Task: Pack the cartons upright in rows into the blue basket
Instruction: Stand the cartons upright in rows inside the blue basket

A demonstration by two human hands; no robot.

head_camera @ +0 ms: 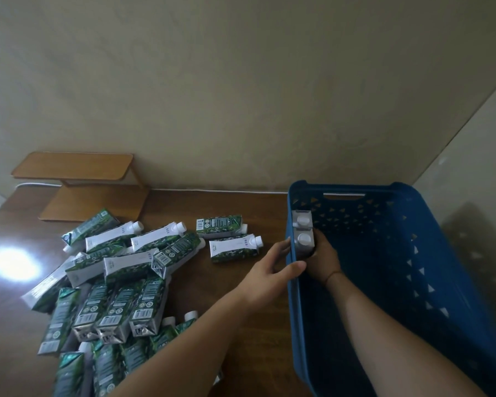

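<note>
The blue basket stands on the right of the wooden table. Two cartons stand upright against its left wall near the far corner: one at the back, and a second just in front of it. My right hand is inside the basket, its fingers wrapped round the second carton. My left hand rests on the basket's left rim from outside, thumb over the edge. A heap of green and white cartons lies on the table to the left.
Two loose cartons lie on their sides between the heap and the basket. A small wooden two-level stand sits at the back left against the wall. A bright glare spot shines on the table's left.
</note>
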